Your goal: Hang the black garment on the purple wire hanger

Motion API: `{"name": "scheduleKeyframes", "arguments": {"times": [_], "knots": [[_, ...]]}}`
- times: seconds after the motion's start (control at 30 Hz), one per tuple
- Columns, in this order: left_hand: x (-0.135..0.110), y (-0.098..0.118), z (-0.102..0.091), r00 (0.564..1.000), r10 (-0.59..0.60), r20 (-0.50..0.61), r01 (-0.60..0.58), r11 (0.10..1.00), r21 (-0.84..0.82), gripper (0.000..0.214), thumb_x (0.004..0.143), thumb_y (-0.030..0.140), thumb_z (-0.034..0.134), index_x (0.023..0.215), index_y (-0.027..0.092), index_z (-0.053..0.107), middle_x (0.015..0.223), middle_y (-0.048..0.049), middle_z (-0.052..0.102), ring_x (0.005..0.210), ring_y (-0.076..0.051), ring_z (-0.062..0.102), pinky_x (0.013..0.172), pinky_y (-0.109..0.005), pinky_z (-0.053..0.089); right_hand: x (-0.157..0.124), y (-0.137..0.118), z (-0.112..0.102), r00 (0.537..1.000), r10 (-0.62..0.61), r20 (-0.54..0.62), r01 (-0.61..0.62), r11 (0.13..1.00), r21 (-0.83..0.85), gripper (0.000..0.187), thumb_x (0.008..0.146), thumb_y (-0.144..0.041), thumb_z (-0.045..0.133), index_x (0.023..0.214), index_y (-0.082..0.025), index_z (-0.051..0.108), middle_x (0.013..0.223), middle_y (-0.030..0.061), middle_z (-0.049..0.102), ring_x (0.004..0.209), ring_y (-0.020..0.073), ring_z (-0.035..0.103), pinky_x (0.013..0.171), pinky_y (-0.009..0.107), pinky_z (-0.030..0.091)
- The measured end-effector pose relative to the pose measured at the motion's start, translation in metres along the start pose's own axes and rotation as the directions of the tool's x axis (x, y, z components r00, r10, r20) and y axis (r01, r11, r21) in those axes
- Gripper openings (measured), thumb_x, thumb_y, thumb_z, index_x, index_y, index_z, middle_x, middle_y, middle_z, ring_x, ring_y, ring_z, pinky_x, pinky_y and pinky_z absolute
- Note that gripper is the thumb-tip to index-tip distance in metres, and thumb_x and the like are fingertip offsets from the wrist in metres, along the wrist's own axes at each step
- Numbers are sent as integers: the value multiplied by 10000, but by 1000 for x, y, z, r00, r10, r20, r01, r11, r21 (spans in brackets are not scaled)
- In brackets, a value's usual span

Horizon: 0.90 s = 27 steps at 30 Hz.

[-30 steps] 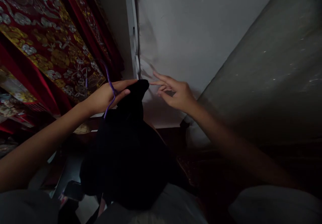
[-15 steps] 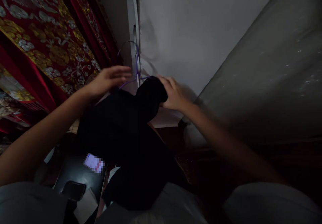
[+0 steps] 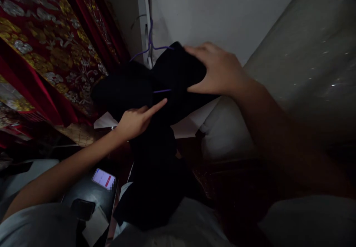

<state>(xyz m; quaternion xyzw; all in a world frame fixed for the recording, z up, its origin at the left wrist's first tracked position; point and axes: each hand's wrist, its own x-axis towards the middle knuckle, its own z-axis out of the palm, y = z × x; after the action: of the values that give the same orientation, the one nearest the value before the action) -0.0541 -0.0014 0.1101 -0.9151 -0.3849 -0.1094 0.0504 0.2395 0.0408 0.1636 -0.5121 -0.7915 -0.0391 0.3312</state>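
Observation:
A black garment [image 3: 155,139] hangs over a thin purple wire hanger [image 3: 150,41], and its lower part drapes down over my lap. The hanger's neck and hook stand out above the cloth, and a piece of its lower bar shows in the garment's opening. My right hand [image 3: 219,69] grips the right shoulder of the garment around the hanger's end, thumb below and fingers above. Just under the opening, my left hand [image 3: 135,123] is on the cloth with one digit stretched out to the right and the other fingers curled, partly hidden.
A red curtain with gold and silver flowers [image 3: 52,47] hangs at left. Behind is a pale wall [image 3: 211,13], with a shiny translucent sheet [image 3: 303,91] at right. A lit phone [image 3: 103,178], a dark phone-like object [image 3: 82,209] and a whitish piece [image 3: 96,226] lie on a dark surface at lower left.
The hanger and garment top have risen and spread wider. My right hand has moved up and right with the cloth. My left hand has come down from beside the hanger onto the garment.

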Motion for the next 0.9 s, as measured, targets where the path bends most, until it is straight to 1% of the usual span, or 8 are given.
{"name": "scheduleKeyframes", "arguments": {"times": [0.17,0.3,0.4,0.5,0.57,0.7,0.77,0.9], "knots": [[-1,-13,32,975,-159,156,136,980,146,521,1031,294,444,1548,240,484,1119,-118,759,883,-265,759,716,-352,572,-23,12,12,999,-41,-17,41,999,10,1095,605,-139,867,1606,-180,424,1452,168,573,1290,409,590,1053,567,527],[-13,-7,61,967,-86,242,78,996,42,398,1061,417,431,1280,192,675,893,-114,749,787,-280,737,638,-345,515,-34,32,24,990,-123,-63,131,979,155,1014,691,-157,840,1603,-248,406,1621,112,446,1516,413,383,1256,618,329],[-21,6,89,992,-61,111,79,984,-159,445,1043,542,479,902,193,715,720,-68,669,724,-249,680,611,-309,440,-45,22,39,979,-125,-159,179,903,392,845,834,-318,786,1588,-290,404,1678,51,374,1595,352,261,1313,579,230],[-19,22,120,969,-218,-119,150,895,-421,468,1015,450,554,632,180,553,571,-5,529,620,-174,578,630,-283,392,-70,-11,75,962,52,-268,132,770,624,567,894,-384,720,1428,-280,561,1460,66,605,1395,284,552,1190,496,435],[-13,36,140,910,-340,-239,148,802,-578,415,975,356,586,610,180,499,554,22,488,576,-139,526,637,-272,388,-94,-35,113,941,258,-218,10,625,781,376,902,-406,703,1241,-252,649,1167,59,704,1074,223,686,943,402,563],[-6,70,173,747,-563,-353,106,625,-773,111,878,246,671,951,180,620,821,-8,640,727,-151,617,731,-271,476,-136,-61,186,823,563,73,-317,349,882,320,805,-467,775,808,-202,595,728,-15,558,682,135,542,647,282,460],[-7,85,184,643,-671,-369,81,539,-839,433,857,225,707,1264,189,562,1029,-54,650,862,-165,645,801,-281,513,-145,-62,201,779,606,164,-386,257,886,374,771,-479,790,739,-200,543,688,-33,513,645,119,496,627,270,422],[-16,100,190,452,-815,-362,27,418,-908,845,867,268,762,1571,203,299,1019,-46,622,896,-170,652,849,-300,540,-141,-60,193,799,549,247,-397,173,901,343,744,-463,806,843,-192,621,809,6,630,742,147,594,669,274,461]]}}
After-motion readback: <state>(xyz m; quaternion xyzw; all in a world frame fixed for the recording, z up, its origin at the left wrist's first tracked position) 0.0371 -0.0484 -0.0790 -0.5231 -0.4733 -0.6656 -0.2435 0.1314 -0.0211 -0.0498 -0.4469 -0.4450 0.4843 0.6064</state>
